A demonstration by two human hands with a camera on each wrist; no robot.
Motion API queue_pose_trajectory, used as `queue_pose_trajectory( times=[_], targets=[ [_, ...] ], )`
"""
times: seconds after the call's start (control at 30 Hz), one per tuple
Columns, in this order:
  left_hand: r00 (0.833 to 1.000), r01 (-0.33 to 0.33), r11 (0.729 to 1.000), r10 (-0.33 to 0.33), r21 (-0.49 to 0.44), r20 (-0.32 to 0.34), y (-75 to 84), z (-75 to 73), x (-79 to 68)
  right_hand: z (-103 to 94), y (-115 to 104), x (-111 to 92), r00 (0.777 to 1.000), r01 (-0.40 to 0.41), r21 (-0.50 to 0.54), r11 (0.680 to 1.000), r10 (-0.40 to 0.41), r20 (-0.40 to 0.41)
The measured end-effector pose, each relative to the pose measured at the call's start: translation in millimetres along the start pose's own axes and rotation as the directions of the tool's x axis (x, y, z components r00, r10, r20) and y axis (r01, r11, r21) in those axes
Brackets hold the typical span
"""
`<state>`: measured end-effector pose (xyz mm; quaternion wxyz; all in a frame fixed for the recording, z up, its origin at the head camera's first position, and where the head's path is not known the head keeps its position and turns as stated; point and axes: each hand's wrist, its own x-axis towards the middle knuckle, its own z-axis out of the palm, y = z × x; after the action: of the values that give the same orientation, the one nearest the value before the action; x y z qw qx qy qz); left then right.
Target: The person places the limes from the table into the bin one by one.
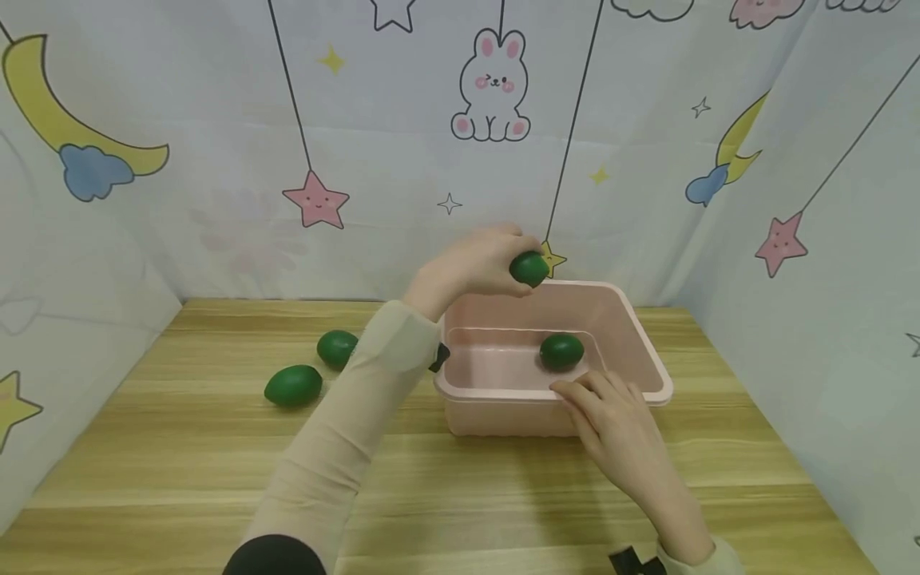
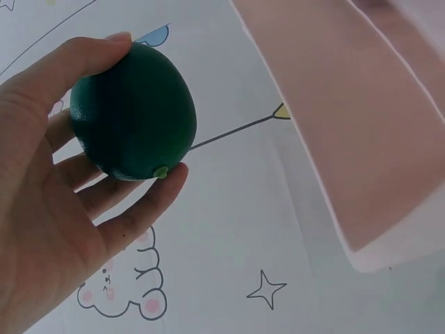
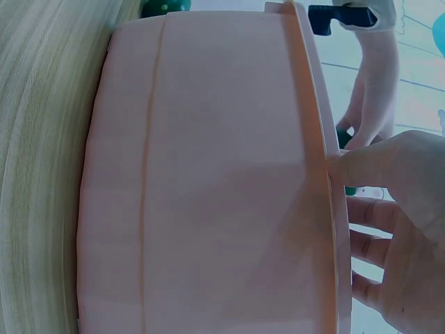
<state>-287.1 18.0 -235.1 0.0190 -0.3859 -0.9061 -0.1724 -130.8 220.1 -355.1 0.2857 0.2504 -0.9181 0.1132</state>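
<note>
My left hand [image 1: 477,263] holds a green lime [image 1: 529,269] up at the back rim of the pink plastic bin [image 1: 496,415]. In the left wrist view the thumb and fingers curl around that lime [image 2: 135,115], and a small light-green stem nub shows at its end. Another lime [image 1: 561,351] lies on the floor of the bin, toward its right side. At the front rim, my right hand [image 1: 618,431] grips the edge, with the thumb on the outer side and the fingers over the inner side in the right wrist view.
Two more limes, one nearer [image 1: 293,386] and one farther [image 1: 337,349], lie on the wooden table [image 1: 180,455] left of the bin, beside the left forearm. A white cloth [image 1: 402,120] printed with stars, moons and a rabbit hangs behind the table and along its sides.
</note>
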Motion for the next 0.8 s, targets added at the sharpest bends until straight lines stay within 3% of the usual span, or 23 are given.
queue_pose_trajectory(
  times=[0.27,0.8],
  targets=[
    [0.999,-0.010,1.000,0.010,0.002,0.047,4.4,7.9,9.9,0.2,0.6,-0.8,1.000,-0.004,0.003,1.000,0.004,-0.003],
    [0.985,-0.068,0.990,0.047,0.121,0.164,16.9,23.9,28.3,0.0,0.7,-0.3,1.000,0.002,0.002,1.000,-0.002,-0.010]
  ],
)
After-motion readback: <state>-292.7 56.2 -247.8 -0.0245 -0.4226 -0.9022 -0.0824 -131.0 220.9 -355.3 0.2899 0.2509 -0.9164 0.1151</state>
